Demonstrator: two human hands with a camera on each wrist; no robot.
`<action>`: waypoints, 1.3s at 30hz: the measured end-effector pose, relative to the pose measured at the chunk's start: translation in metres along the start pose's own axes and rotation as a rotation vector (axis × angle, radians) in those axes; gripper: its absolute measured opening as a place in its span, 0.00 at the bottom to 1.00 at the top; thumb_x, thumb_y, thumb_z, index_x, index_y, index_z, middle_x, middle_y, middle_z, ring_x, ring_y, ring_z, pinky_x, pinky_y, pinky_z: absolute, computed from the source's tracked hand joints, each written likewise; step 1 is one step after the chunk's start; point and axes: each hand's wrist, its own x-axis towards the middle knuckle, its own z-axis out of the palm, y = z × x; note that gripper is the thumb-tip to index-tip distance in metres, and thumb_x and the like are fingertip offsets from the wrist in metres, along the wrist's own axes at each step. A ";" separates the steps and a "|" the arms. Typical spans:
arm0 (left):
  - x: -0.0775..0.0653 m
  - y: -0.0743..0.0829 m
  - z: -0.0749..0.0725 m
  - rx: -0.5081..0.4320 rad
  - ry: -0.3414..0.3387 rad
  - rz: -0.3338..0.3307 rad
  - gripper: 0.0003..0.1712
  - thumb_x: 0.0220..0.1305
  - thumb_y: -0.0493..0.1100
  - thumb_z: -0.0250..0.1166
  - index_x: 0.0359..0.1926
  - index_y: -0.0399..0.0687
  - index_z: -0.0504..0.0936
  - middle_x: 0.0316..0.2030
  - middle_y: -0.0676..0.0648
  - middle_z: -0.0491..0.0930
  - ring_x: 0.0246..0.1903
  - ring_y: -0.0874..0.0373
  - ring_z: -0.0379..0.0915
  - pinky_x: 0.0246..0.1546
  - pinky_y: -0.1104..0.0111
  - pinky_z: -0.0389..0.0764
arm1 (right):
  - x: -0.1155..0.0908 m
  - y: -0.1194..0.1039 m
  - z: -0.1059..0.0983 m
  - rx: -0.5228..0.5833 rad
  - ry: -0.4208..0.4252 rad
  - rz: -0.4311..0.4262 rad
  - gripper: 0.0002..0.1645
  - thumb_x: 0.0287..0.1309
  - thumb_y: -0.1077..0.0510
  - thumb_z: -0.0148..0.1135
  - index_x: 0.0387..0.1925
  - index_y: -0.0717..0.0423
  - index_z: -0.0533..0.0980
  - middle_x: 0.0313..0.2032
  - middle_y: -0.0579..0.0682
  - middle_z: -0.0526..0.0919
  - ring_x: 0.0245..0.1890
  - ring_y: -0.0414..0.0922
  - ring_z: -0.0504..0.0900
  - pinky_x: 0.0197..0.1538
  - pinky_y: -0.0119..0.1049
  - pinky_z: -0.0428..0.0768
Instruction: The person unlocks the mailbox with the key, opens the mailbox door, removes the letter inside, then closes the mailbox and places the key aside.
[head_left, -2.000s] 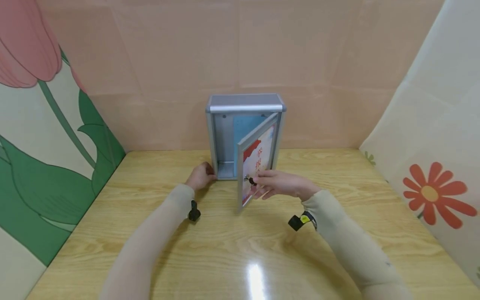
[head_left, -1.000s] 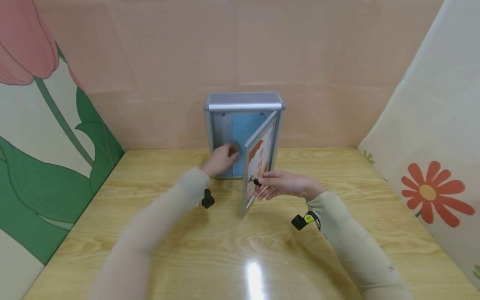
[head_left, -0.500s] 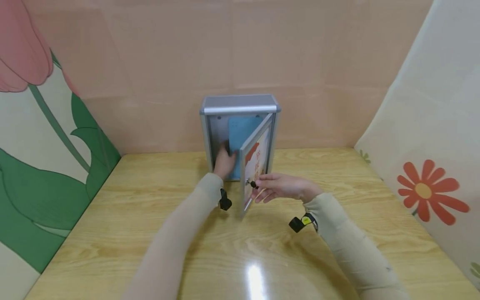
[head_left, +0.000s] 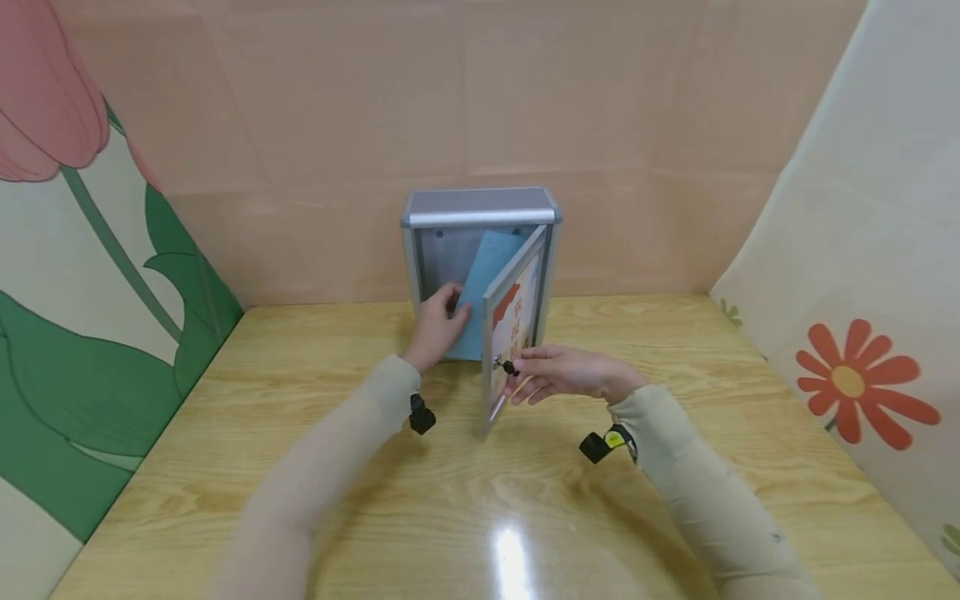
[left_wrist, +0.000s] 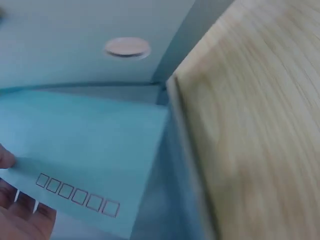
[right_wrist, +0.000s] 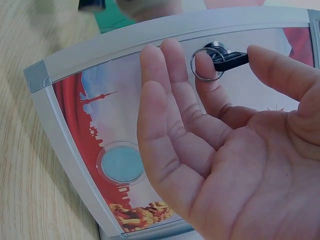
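A silver metal letter box [head_left: 480, 202] stands upright at the back of the table, its hinged front door [head_left: 507, 312] swung partly outward. Inside it leans a light blue envelope [head_left: 487, 265], tilted to the right. My left hand [head_left: 437, 327] pinches the envelope's left edge; in the left wrist view, the thumb and fingers lie on either side of the paper [left_wrist: 85, 145], near a row of printed red squares. My right hand [head_left: 573, 372] pinches a small black-headed key [right_wrist: 232, 61] with a metal ring, set in the door's lock. The door partly covers the envelope.
The wooden table [head_left: 480, 492] spreads out before the box. A plain peach backdrop [head_left: 337, 150] rises right behind it, and flower-printed panels flank both sides. A round window [right_wrist: 121, 164] in the door shows blue behind it.
From beside the box, my left hand has reached inside and taken hold of the envelope. Once upright, the envelope now tilts right, its lower end shifted left and forward. My right hand stays at the key.
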 end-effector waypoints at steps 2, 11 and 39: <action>-0.008 0.005 -0.017 0.018 -0.001 0.040 0.07 0.68 0.39 0.58 0.45 0.43 0.77 0.37 0.43 0.79 0.35 0.53 0.73 0.36 0.64 0.76 | 0.001 0.000 -0.001 -0.004 0.002 -0.001 0.29 0.74 0.51 0.43 0.61 0.74 0.59 0.48 0.52 0.82 0.53 0.53 0.80 0.59 0.49 0.75; -0.033 0.032 -0.102 -0.003 0.212 0.193 0.05 0.66 0.34 0.60 0.41 0.38 0.79 0.32 0.46 0.80 0.29 0.60 0.72 0.29 0.73 0.73 | 0.003 0.001 -0.002 -0.021 -0.001 -0.005 0.31 0.74 0.50 0.44 0.62 0.74 0.59 0.47 0.49 0.82 0.50 0.48 0.81 0.59 0.48 0.75; -0.052 -0.095 -0.135 -0.393 0.015 -0.933 0.07 0.72 0.41 0.53 0.46 0.42 0.70 0.34 0.53 0.70 0.31 0.63 0.66 0.31 0.74 0.72 | 0.003 0.003 -0.003 -0.014 0.002 0.013 0.29 0.73 0.52 0.46 0.61 0.73 0.61 0.46 0.49 0.83 0.50 0.47 0.82 0.61 0.52 0.73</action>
